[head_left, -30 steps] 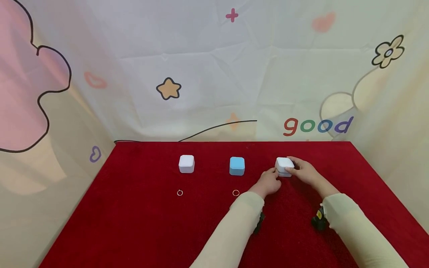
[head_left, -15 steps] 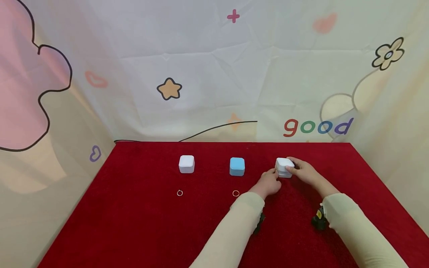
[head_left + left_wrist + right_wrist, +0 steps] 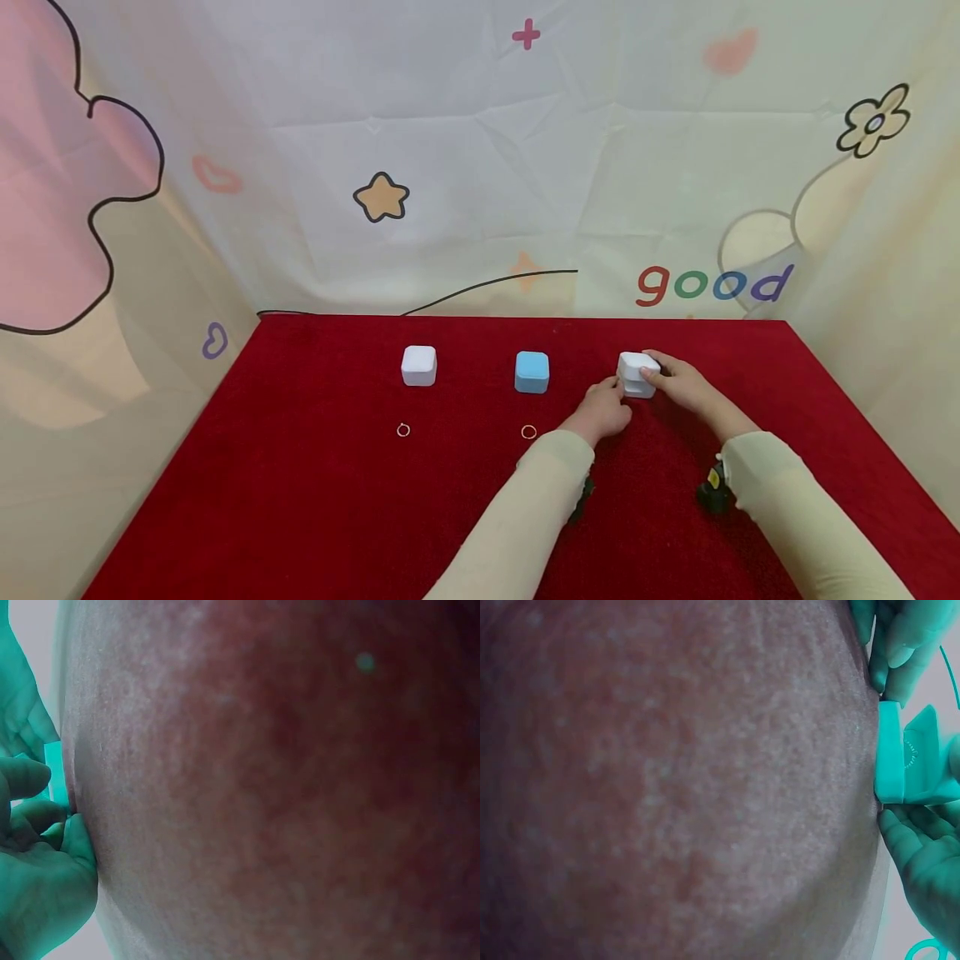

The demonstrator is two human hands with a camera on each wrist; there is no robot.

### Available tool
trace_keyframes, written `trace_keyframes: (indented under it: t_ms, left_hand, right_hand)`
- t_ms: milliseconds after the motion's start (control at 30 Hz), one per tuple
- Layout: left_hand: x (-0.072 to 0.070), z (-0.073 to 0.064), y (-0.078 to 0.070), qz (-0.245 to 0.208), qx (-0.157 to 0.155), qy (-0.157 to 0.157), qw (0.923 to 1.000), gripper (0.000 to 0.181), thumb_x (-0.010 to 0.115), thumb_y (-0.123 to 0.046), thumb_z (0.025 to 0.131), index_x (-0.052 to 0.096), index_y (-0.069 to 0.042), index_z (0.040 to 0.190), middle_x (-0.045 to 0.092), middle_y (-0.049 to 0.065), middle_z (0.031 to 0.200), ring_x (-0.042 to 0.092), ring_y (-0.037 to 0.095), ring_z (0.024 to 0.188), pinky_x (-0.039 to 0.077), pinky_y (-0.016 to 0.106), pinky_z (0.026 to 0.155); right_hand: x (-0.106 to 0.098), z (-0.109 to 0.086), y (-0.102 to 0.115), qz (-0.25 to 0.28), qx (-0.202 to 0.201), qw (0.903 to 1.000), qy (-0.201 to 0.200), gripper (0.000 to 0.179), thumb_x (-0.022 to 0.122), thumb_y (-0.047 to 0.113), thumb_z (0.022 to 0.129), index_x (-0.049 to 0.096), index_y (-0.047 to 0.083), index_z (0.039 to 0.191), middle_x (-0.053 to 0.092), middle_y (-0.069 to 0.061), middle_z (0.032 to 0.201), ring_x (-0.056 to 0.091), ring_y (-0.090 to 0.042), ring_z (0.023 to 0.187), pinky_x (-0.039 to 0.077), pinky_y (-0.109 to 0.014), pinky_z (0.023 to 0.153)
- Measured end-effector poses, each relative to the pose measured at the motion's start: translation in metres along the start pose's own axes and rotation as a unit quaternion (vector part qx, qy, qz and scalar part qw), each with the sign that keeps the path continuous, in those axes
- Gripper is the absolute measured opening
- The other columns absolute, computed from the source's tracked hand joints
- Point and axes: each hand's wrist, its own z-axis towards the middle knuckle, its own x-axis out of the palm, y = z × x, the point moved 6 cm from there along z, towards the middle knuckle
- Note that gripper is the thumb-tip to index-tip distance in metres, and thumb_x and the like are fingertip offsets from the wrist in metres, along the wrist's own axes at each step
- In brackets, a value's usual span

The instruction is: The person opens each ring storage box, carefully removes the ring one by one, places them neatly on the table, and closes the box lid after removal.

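At the right of the red table in the head view is a white ring box (image 3: pixel 632 361), partly open with its lid tipped up. My right hand (image 3: pixel 684 388) holds the lid, thumb at the front and fingers behind. The left hand (image 3: pixel 602 411) grips the base at its left side with curled fingers. In the right wrist view the box base (image 3: pixel 889 754) stands on the cloth, and a curved row of light marks shows inside the lid (image 3: pixel 922 754). In the left wrist view my fingers hide most of the box (image 3: pixel 55 769).
A white ring box (image 3: pixel 418 367) and a blue ring box (image 3: pixel 532 372), both closed, stand in line to the left. In front of them lie a silver-looking ring (image 3: pixel 398 431) and a gold-coloured ring (image 3: pixel 528 438). A printed curtain (image 3: pixel 480 167) hangs behind the red cloth (image 3: pixel 337 500).
The lid of the right-hand white ring box has tipped up a little, and the gap at its front has widened. Both hands stay in nearly the same place.
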Motion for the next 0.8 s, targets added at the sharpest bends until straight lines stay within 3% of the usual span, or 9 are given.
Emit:
trace_keyframes:
  t_ms: [800]
  left_hand:
    - [-0.0001,-0.0013,-0.0001,0.029,0.002,-0.003,0.9996,0.053,0.048,-0.021,0.104,0.044,-0.015,0.156,0.036,-0.008,0.166,0.033,0.014,0.154,0.033,0.019,0.121]
  right_hand:
    - [-0.0018,0.0031,0.0021,0.022,-0.004,0.9995,0.021,0.064,0.039,0.031,0.111,0.023,-0.011,0.156,0.039,-0.04,0.146,0.042,-0.049,0.128,0.038,-0.067,0.113]
